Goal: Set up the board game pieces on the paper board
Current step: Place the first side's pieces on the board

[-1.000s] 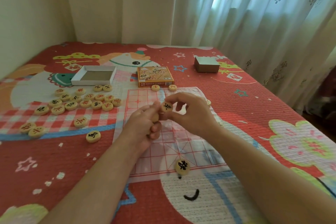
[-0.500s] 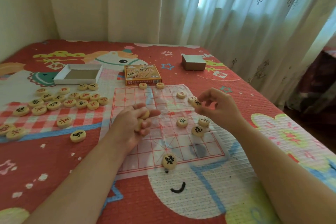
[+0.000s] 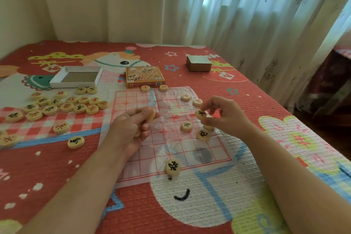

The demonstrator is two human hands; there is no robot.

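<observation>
Over the right half of the paper board point(image 3: 144, 167), the right hand point(image 3: 226, 118) pinches a black-marked round piece point(image 3: 200, 114) between thumb and fingertips, face toward the camera; whether it touches the board cannot be told. That hand partly covers another disc point(image 3: 209, 126) beneath it. The left hand point(image 3: 131, 127) is curled shut around a stack of pieces point(image 3: 151, 115) — only edges peek out, so their count and markings stay hidden. Half a second ago the right hand was higher up the board near the red-marked discs; now it sits lower, closer to the two black-marked discs point(image 3: 186, 125) point(image 3: 203, 135). One black disc point(image 3: 172, 167) lies at the near edge. Loose pieces point(image 3: 66, 105) crowd the mat point(image 3: 57, 176) at left, some cut off by the frame, below the empty box tray point(image 3: 76, 77) and the orange box lid point(image 3: 144, 76).
</observation>
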